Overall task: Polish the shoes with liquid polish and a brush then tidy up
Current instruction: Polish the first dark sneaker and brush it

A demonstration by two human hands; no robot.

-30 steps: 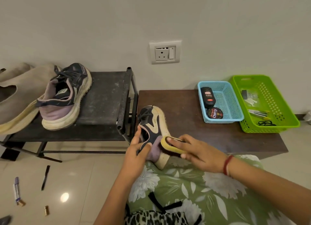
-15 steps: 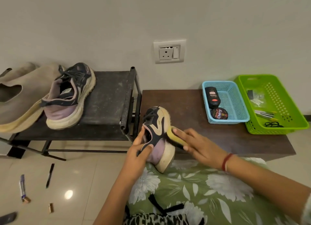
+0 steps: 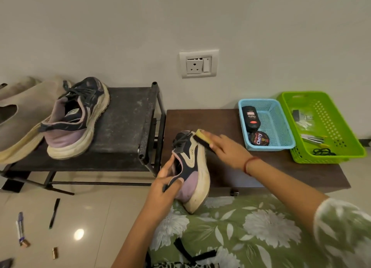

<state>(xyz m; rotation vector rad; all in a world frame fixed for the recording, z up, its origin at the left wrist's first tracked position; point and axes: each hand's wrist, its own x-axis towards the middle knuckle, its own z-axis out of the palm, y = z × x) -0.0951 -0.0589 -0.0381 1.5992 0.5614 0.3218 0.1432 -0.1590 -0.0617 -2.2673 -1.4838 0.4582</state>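
My left hand (image 3: pixel 163 186) grips the heel collar of a dark, lilac and cream sneaker (image 3: pixel 191 168) that stands on its side on my lap, toe pointing away. My right hand (image 3: pixel 227 150) holds a yellow-backed shoe brush (image 3: pixel 201 138) against the toe end of the sneaker's cream sole. The matching sneaker (image 3: pixel 75 118) sits on the black shoe rack (image 3: pixel 128 119) at the left. A black liquid polish bottle (image 3: pixel 250 118) and a round polish tin (image 3: pixel 259 138) lie in the blue basket (image 3: pixel 279 125) on the brown bench (image 3: pixel 202 119).
A green basket (image 3: pixel 333 127) with small items stands right of the blue one. Beige shoes (image 3: pixel 22 115) lie at the rack's left end. A pen (image 3: pixel 54 212), a tube (image 3: pixel 20 228) and a small brass piece (image 3: pixel 55 252) lie on the tiled floor. A wall socket (image 3: pixel 198 64) is above the bench.
My right hand has slid the brush along the sole from the heel area up to the toe. The sneaker has tipped more upright in my left hand.
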